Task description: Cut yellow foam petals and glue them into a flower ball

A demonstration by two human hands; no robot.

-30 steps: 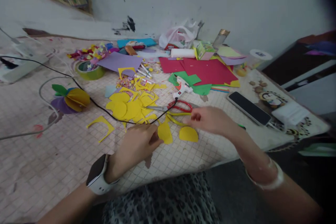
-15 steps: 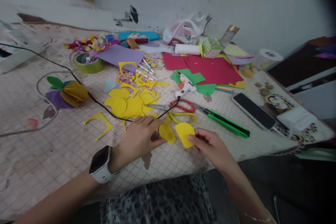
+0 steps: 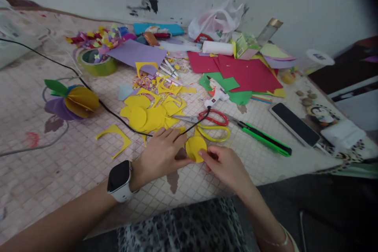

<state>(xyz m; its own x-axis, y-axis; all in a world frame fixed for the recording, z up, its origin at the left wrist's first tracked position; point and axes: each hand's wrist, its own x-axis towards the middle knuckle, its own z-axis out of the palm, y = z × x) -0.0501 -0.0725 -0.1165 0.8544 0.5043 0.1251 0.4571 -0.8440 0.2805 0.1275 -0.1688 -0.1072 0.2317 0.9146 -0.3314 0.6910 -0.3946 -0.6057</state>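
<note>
Since a yellow paper circle (image 3: 194,149) is pinched by the right hand's fingers (image 3: 203,152), with the left hand (image 3: 161,157) spread flat beside it on the patterned table (image 3: 59,177), it could be creased by overgripping or snagged by the black cable (image 3: 133,128).

White smartwatch (image 3: 119,181), thin bracelet (image 3: 279,242), leopard-print clothing (image 3: 180,228)

The right hand (image 3: 226,167) has slid its yellow paper circle (image 3: 193,149) against the left hand (image 3: 161,155).
</note>
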